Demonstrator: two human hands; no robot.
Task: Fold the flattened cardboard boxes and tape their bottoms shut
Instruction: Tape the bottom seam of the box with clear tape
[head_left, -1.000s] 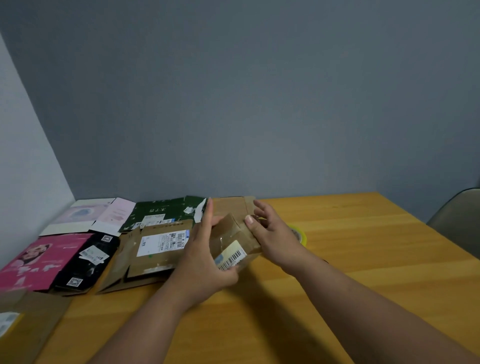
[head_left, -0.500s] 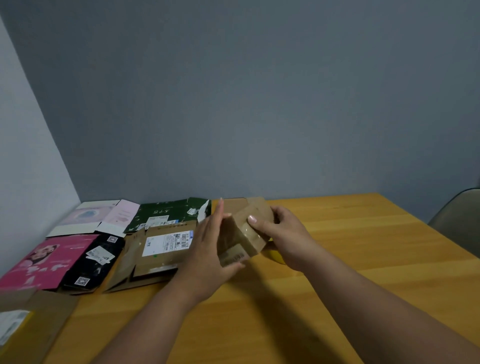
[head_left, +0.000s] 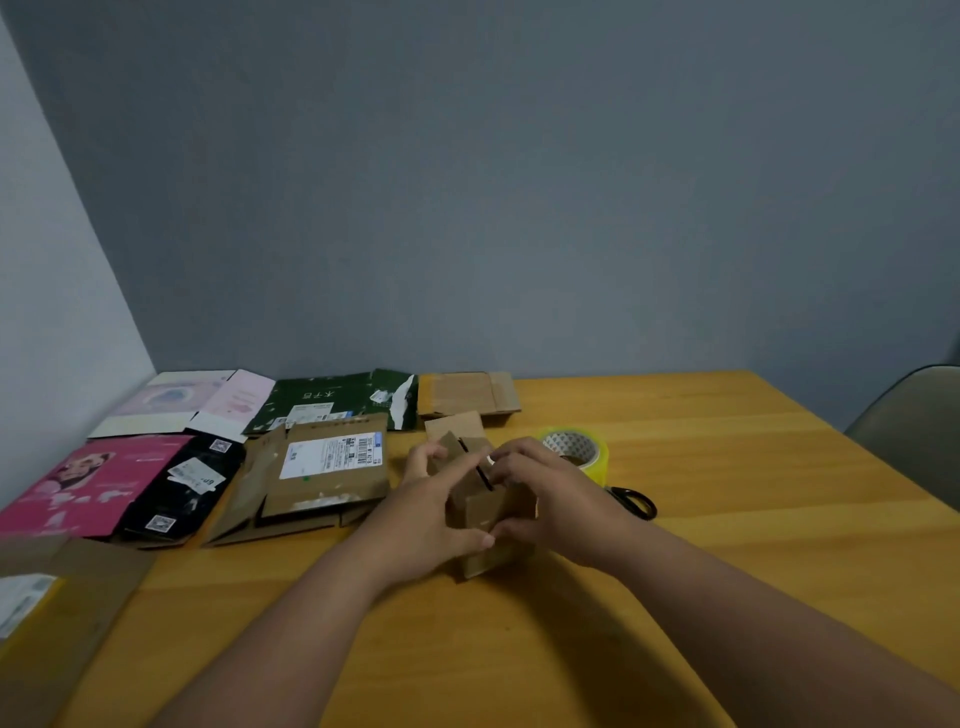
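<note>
A small brown cardboard box (head_left: 480, 512) stands on the wooden table (head_left: 727, 545) between my hands, its flaps folded nearly together with a dark slit between them. My left hand (head_left: 423, 512) grips the box's left side, thumb at its front corner. My right hand (head_left: 553, 491) holds the right side, fingers curled over the top flaps. A roll of yellow tape (head_left: 576, 449) lies just behind my right hand. Black scissors (head_left: 631, 501) lie to its right, partly hidden by my wrist.
Several flattened boxes lie at the left and back: a brown one with a white label (head_left: 317, 473), a green one (head_left: 337, 402), a pink one (head_left: 93, 480), a black one (head_left: 184, 488), a pale one (head_left: 182, 402), a plain brown one (head_left: 467, 395). A chair (head_left: 914, 431) stands at right.
The box has turned upright and come down onto the table nearer to me. Both hands now close its flaps from the sides. The tape roll and scissors have come into view.
</note>
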